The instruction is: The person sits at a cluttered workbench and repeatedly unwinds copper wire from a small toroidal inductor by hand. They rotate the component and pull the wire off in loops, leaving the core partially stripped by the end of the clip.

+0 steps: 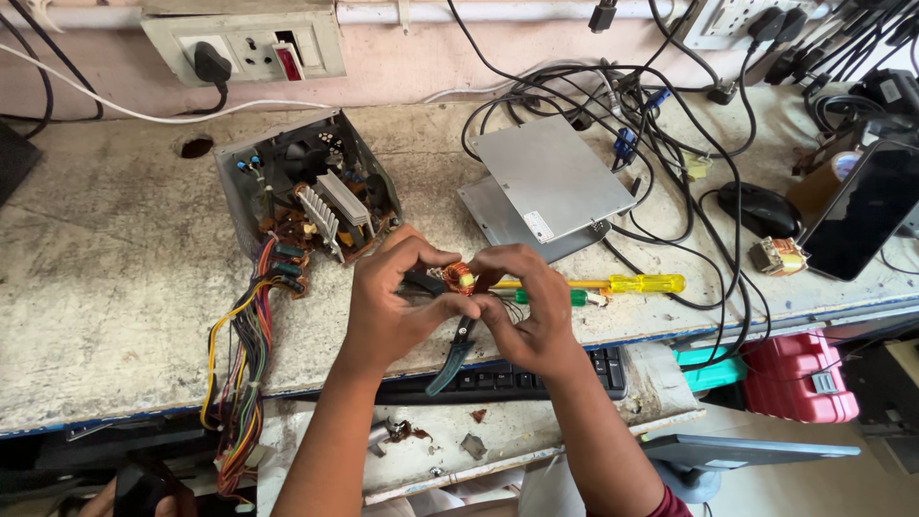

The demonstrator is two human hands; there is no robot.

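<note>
My left hand (397,302) and my right hand (526,306) meet over the front edge of the workbench (105,278). Between their fingertips they pinch a small copper-wound coil (459,278). A pair of pliers with dark teal handles (448,362) hangs down from my left hand's grip. Just behind my left hand stands an opened power supply box (302,187) with its circuit board and heat sinks exposed. Its bundle of coloured wires (244,354) trails over the bench edge.
A yellow-handled screwdriver (632,283) and a green-handled tool (574,298) lie right of my hands. Two flat metal drive cases (550,182) are stacked behind, amid black cables. A keyboard (517,378) sits on a lower shelf. A phone (866,211), mouse (761,206) and red case (799,373) are right.
</note>
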